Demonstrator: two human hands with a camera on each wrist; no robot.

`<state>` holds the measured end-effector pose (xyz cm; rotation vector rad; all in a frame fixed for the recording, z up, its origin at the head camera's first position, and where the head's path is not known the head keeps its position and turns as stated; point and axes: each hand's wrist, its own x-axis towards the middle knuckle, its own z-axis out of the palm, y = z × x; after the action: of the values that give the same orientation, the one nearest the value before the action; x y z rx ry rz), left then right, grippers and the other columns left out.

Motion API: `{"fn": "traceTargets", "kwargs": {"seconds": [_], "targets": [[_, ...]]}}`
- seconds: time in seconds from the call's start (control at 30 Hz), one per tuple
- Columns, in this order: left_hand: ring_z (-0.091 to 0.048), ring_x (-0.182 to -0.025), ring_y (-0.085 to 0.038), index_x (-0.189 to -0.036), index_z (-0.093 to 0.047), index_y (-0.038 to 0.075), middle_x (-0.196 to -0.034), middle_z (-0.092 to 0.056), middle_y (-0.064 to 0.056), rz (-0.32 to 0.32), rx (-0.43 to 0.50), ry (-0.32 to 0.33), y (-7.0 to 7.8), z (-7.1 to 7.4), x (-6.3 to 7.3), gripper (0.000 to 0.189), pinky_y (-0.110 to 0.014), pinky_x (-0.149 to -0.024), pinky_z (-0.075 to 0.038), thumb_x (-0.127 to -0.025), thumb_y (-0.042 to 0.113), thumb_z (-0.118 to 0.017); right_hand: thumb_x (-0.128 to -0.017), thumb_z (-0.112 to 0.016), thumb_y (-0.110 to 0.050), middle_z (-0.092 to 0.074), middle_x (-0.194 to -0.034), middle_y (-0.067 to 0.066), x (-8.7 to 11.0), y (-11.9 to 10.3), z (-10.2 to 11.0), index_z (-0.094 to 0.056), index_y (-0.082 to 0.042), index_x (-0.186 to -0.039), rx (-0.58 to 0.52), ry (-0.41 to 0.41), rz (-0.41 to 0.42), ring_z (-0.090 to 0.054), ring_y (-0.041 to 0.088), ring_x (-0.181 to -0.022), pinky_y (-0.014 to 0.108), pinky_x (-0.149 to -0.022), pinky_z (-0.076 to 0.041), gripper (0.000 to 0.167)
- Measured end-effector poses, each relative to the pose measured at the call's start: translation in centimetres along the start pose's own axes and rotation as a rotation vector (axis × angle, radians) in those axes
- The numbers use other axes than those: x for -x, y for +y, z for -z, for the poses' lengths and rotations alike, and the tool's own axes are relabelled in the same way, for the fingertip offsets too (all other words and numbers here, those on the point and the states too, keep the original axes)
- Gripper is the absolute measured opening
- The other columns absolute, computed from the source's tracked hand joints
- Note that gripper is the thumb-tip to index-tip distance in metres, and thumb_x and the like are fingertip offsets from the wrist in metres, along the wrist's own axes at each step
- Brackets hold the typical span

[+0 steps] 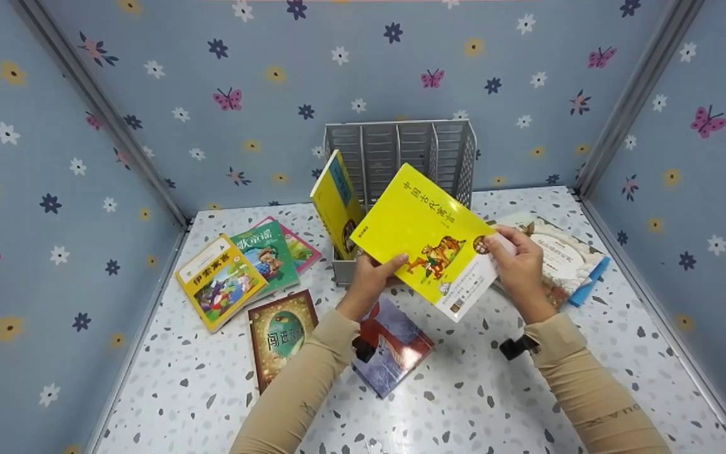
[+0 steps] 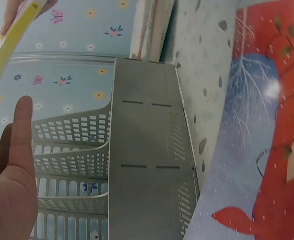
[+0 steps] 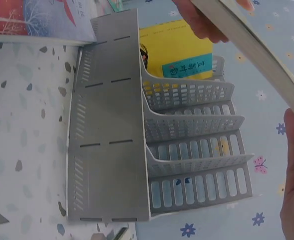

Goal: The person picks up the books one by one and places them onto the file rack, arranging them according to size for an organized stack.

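Note:
Both hands hold a yellow picture book [image 1: 423, 230] tilted above the table, its cover facing up toward the head camera. My left hand [image 1: 368, 282] pinches its lower left edge, thumb on the cover and fingers behind. At the right edge my right hand [image 1: 522, 265] grips the same book, thumb on top. Behind it is a grey file rack [image 1: 394, 142] with several compartments, partly hidden by the held book. Another yellow book [image 3: 179, 47] with a blue-green label stands in the rack's leftmost compartment.
To the left lie a yellow-edged book [image 1: 221, 284], a green book [image 1: 275, 252] and a pink book [image 1: 303, 246], overlapping. Nearer are a brown book [image 1: 281, 334] and a purple book [image 1: 394, 353] with a red figure. White-covered books [image 1: 561, 252] lie right. Patterned panels surround the speckled table.

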<state>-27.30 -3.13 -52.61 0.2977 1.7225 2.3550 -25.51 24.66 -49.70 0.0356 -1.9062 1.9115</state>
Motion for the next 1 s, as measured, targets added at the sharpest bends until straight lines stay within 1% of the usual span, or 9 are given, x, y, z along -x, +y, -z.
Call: {"fn": "traceTargets", "kwargs": {"seconds": [0.13, 0.27, 0.33, 0.37, 0.47, 0.57, 0.77, 0.87, 1.0], "targets": [[-0.078, -0.112, -0.026, -0.149, -0.047, 0.005, -0.129, -0.07, -0.014, -0.004, 0.07, 0.028, 0.1, -0.4, 0.0, 0.054, -0.045, -0.097, -0.065, -0.102, 0.012, -0.073, -0.102, -0.071, -0.001, -0.079, -0.094, -0.006, 0.3, 0.2, -0.5, -0.074, 0.006, -0.122, -0.023, 0.004, -0.017, -0.076, 0.009, -0.076, 0.022, -0.067, -0.064, 0.021], [-0.078, -0.108, -0.024, -0.148, -0.047, 0.002, -0.124, -0.071, -0.011, -0.012, 0.122, 0.045, 0.1, -0.6, -0.1, 0.048, -0.045, -0.095, -0.066, -0.105, 0.007, -0.067, -0.103, -0.071, -0.002, -0.079, -0.094, -0.006, 0.7, 0.4, -1.0, -0.074, 0.006, -0.124, -0.032, 0.012, -0.029, -0.076, 0.01, -0.075, 0.024, -0.066, -0.065, 0.022], [-0.079, -0.106, -0.023, -0.147, -0.046, 0.002, -0.121, -0.072, -0.01, -0.019, 0.142, 0.043, 0.1, -0.6, -0.1, 0.045, -0.045, -0.093, -0.067, -0.106, 0.006, -0.064, -0.102, -0.071, -0.002, -0.079, -0.094, -0.006, 0.7, 0.7, -1.1, -0.074, 0.006, -0.124, -0.03, 0.021, -0.035, -0.076, 0.01, -0.075, 0.024, -0.066, -0.065, 0.023], [-0.079, -0.105, -0.022, -0.147, -0.046, 0.001, -0.12, -0.072, -0.009, -0.025, 0.145, 0.041, 0.1, -0.5, -0.1, 0.044, -0.044, -0.092, -0.067, -0.107, 0.005, -0.063, -0.102, -0.072, -0.002, -0.078, -0.094, -0.006, 0.8, 0.7, -1.2, -0.074, 0.006, -0.123, -0.03, 0.026, -0.038, -0.076, 0.01, -0.074, 0.024, -0.066, -0.064, 0.023], [-0.079, -0.104, -0.022, -0.147, -0.047, 0.001, -0.118, -0.072, -0.008, -0.016, 0.161, 0.043, 0.1, -0.5, 0.0, 0.042, -0.043, -0.091, -0.067, -0.108, 0.004, -0.061, -0.102, -0.073, -0.002, -0.077, -0.094, -0.006, 0.9, 0.9, -1.3, -0.075, 0.006, -0.122, -0.02, 0.042, -0.053, -0.075, 0.008, -0.074, 0.023, -0.066, -0.064, 0.022], [-0.079, -0.105, -0.023, -0.147, -0.047, 0.0, -0.119, -0.072, -0.009, -0.012, 0.162, 0.052, 0.3, -0.5, 0.0, 0.042, -0.044, -0.091, -0.067, -0.107, 0.003, -0.062, -0.101, -0.073, -0.001, -0.077, -0.093, -0.006, 0.9, 0.9, -1.3, -0.075, 0.007, -0.121, -0.028, 0.047, -0.062, -0.074, 0.008, -0.074, 0.023, -0.066, -0.064, 0.021], [-0.078, -0.106, -0.024, -0.147, -0.045, 0.001, -0.121, -0.07, -0.01, -0.044, 0.185, 0.066, 0.6, -0.5, 0.0, 0.046, -0.047, -0.092, -0.067, -0.105, -0.002, -0.063, -0.102, -0.07, -0.001, -0.078, -0.092, -0.004, 0.8, 1.0, -1.3, -0.074, 0.005, -0.12, -0.046, 0.01, -0.053, -0.074, 0.009, -0.072, 0.024, -0.064, -0.064, 0.018], [-0.078, -0.104, -0.023, -0.146, -0.047, 0.0, -0.119, -0.071, -0.009, -0.038, 0.189, 0.072, 0.8, -0.5, 0.1, 0.044, -0.046, -0.09, -0.067, -0.105, -0.002, -0.063, -0.103, -0.07, -0.001, -0.077, -0.092, -0.003, 0.8, 1.1, -1.4, -0.074, 0.004, -0.119, -0.058, -0.003, -0.057, -0.074, 0.009, -0.072, 0.024, -0.064, -0.064, 0.017], [-0.078, -0.103, -0.022, -0.144, -0.049, 0.0, -0.117, -0.072, -0.008, -0.034, 0.187, 0.075, 1.0, -0.5, 0.2, 0.041, -0.043, -0.09, -0.068, -0.105, -0.001, -0.063, -0.103, -0.071, -0.001, -0.077, -0.093, -0.002, 0.7, 1.0, -1.5, -0.072, 0.006, -0.12, -0.068, -0.011, -0.071, -0.074, 0.009, -0.074, 0.023, -0.066, -0.064, 0.019]]}}
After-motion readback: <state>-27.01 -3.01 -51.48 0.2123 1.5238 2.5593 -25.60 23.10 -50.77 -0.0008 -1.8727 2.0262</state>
